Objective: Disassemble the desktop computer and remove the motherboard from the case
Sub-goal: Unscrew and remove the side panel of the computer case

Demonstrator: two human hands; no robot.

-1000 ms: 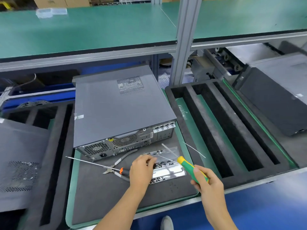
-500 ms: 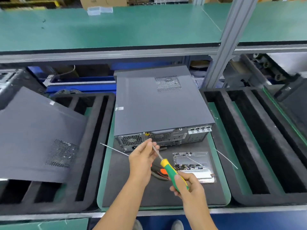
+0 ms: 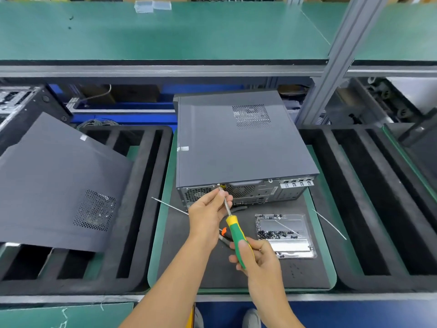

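Observation:
A grey desktop computer case (image 3: 238, 147) lies flat on a dark foam pad, its rear panel facing me and its side cover in place. My right hand (image 3: 257, 256) grips the green and yellow handle of a screwdriver (image 3: 235, 235). The shaft slants up to the top edge of the rear panel, beside the fan grille. My left hand (image 3: 207, 213) pinches the shaft near its tip, fingers against the panel.
A clear plastic tray (image 3: 285, 235) with several small screws lies right of my hands. A long thin screwdriver with an orange handle (image 3: 170, 205) and pliers lie partly under my left hand. A loose grey side panel (image 3: 59, 183) rests on the left foam tray. Slotted foam trays (image 3: 369, 197) flank the pad.
My right hand brought the screwdriver from the pad up to the rear panel. My left hand left the screw tray and took the shaft. The camera swung left.

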